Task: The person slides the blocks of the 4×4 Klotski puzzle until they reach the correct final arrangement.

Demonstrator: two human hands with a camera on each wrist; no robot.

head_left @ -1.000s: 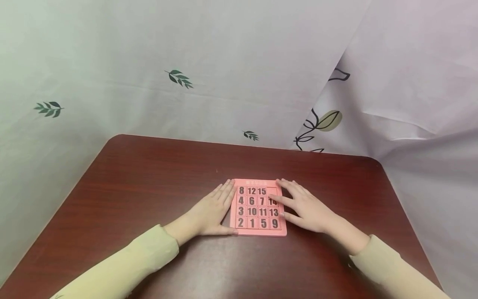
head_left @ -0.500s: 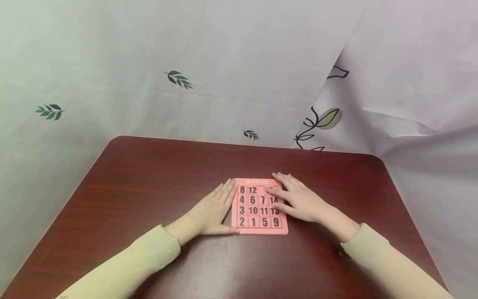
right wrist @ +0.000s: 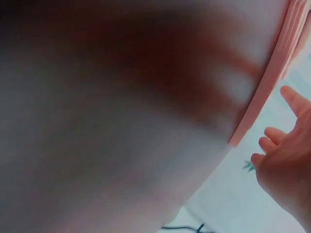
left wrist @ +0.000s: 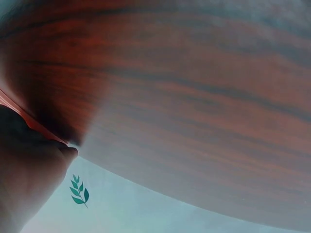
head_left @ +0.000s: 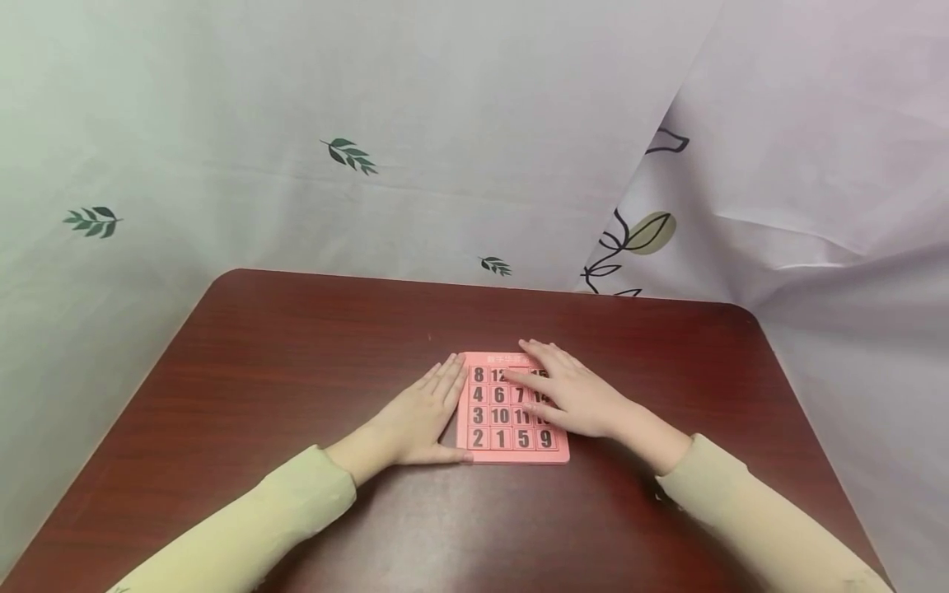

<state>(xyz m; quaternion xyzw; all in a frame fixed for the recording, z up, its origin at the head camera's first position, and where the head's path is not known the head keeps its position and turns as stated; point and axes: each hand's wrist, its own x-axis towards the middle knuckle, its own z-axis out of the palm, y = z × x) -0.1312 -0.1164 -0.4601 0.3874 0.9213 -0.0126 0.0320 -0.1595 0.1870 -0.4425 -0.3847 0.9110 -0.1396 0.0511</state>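
Observation:
A pink number slide puzzle (head_left: 511,457) lies flat on the table, its tiles marked in black numerals. My left hand (head_left: 415,420) rests against its left side, fingers straight along the edge and thumb at the near left corner. Over the right part of the puzzle my right hand (head_left: 582,399) is spread, index fingertip at the 12 tile (head_left: 495,376) in the far row. The 15 tile (head_left: 541,374) sits in the far right corner, partly behind the fingers. In the right wrist view the fingers (right wrist: 291,99) stand loosely apart above the puzzle's edge.
The dark reddish-brown table (head_left: 296,346) has rounded far corners. Behind it and on both sides hangs a pale curtain (head_left: 445,123) with printed leaves. The sleeves (head_left: 311,490) are pale, and the forearms reach in from the near side.
The 15 tile has slid right into the corner slot, leaving a gap beside the 12. My right hand has then shifted left to the 12. The left hand stays in place.

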